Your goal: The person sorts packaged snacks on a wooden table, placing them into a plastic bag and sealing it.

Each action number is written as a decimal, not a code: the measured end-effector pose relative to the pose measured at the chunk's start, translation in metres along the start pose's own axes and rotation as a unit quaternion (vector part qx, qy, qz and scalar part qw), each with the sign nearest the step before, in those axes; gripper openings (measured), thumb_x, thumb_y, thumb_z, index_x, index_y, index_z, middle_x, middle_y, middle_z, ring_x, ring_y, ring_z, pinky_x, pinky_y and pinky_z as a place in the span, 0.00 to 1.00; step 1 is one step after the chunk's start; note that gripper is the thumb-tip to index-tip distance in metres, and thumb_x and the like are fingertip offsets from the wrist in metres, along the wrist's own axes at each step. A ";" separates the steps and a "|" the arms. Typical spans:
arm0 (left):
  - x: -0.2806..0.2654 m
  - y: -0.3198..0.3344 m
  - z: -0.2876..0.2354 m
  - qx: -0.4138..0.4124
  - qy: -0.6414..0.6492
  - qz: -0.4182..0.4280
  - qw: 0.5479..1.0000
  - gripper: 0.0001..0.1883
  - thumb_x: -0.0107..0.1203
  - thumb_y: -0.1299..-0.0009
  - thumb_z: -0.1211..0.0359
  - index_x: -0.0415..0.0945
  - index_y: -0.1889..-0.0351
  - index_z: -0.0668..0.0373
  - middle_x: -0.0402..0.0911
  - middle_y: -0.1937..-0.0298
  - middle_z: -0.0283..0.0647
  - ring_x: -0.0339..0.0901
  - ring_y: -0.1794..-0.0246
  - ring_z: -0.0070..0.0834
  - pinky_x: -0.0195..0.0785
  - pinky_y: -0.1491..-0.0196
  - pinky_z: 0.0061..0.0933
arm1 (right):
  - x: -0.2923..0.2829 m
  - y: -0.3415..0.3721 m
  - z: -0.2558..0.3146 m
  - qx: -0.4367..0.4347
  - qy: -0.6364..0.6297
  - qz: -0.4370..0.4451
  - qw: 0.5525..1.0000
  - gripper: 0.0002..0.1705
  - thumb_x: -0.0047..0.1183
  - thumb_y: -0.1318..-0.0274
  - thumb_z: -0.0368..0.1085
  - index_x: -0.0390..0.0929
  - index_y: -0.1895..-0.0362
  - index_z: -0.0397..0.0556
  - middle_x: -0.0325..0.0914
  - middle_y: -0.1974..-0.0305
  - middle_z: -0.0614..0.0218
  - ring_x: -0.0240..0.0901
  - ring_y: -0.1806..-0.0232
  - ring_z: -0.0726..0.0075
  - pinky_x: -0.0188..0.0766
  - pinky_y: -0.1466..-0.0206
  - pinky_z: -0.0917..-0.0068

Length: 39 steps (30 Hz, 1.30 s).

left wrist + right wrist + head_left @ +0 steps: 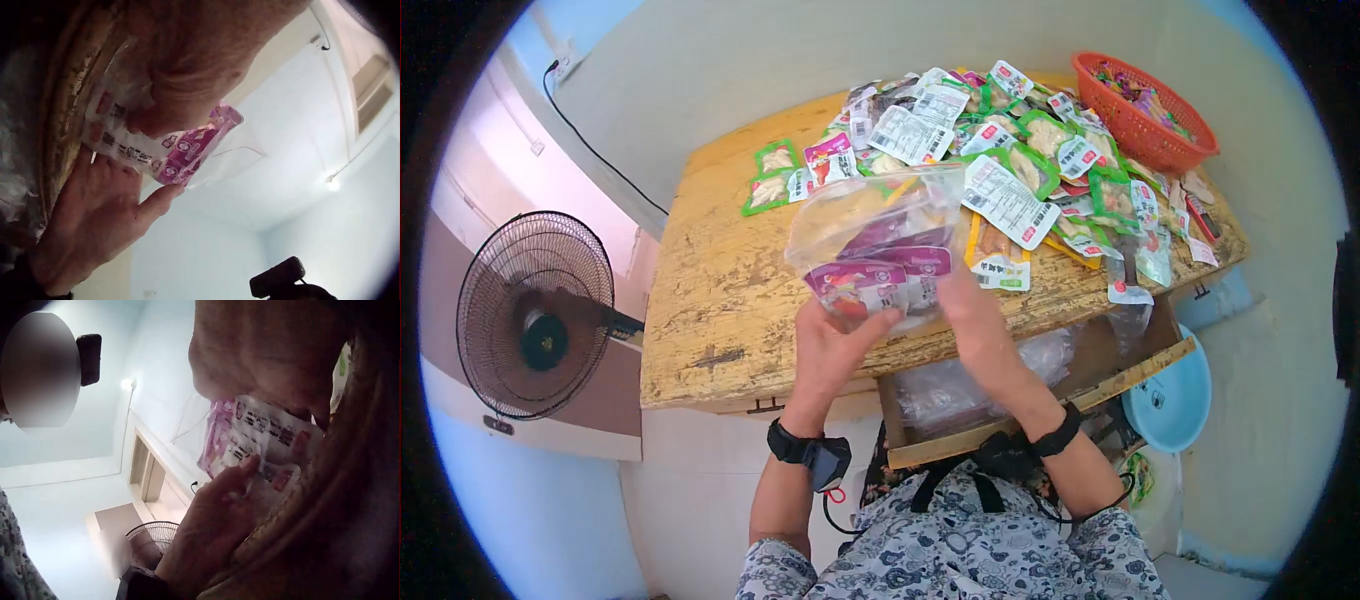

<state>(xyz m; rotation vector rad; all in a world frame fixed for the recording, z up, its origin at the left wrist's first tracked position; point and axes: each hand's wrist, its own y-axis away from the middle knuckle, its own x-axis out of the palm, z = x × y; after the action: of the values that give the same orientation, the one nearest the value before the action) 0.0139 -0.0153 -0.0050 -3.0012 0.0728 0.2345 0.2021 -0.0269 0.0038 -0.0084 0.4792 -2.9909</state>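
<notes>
A clear plastic bag (825, 228) stands upright over the front of the table, its wide mouth at the top. Several purple-and-white food packets (858, 283) are inside it. My left hand (832, 345) grips the bag's lower left, thumb across the front. On the other side, my right hand (978, 325) holds the lower right edge. From the left wrist, the right hand (103, 215) shows its thumb at the edge of the packets (184, 153). In the right wrist view, the left thumb lies against the packets' white printed side (265, 428).
Loose food packets (912, 135) heap across the back and right of the worn wooden table (710, 270). A red basket (1145, 140) with colourful wrapped pieces stands back right. The open drawer (1040, 408) holds clear bags. A fan (540, 315) is left; a blue basin (1175, 400) sits lower right.
</notes>
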 end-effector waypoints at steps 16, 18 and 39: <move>-0.003 0.000 0.005 0.009 0.051 0.057 0.997 0.22 0.72 0.41 0.74 0.79 0.49 0.64 0.85 0.59 0.33 0.80 0.60 0.17 0.73 0.58 0.23 | -0.012 0.001 -0.021 -0.034 0.123 -0.028 0.991 0.34 0.66 0.42 0.41 0.68 0.36 0.40 0.74 0.44 0.53 0.72 0.39 0.53 0.66 0.33 0.59; -0.004 0.001 0.003 0.010 0.043 0.051 0.998 0.23 0.73 0.41 0.73 0.78 0.49 0.64 0.84 0.60 0.33 0.80 0.61 0.18 0.74 0.59 0.23 | -0.010 0.003 -0.015 -0.024 0.070 -0.085 0.994 0.34 0.69 0.45 0.38 0.69 0.37 0.41 0.74 0.44 0.56 0.72 0.39 0.59 0.68 0.34 0.61; -0.002 0.007 0.004 0.031 0.085 0.094 0.991 0.36 0.73 0.40 0.74 0.67 0.34 0.67 0.77 0.39 0.43 0.77 0.40 0.28 0.71 0.38 0.34 | -0.009 0.017 -0.026 0.001 0.083 -0.081 0.993 0.16 0.57 0.40 0.25 0.80 0.48 0.37 0.82 0.56 0.59 0.78 0.53 0.64 0.72 0.47 0.70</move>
<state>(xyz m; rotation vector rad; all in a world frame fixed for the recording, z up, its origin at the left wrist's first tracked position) 0.0106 -0.0211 -0.0099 -2.9457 0.3730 -0.0056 0.2127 -0.0334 -0.0264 0.2118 0.5159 -3.1672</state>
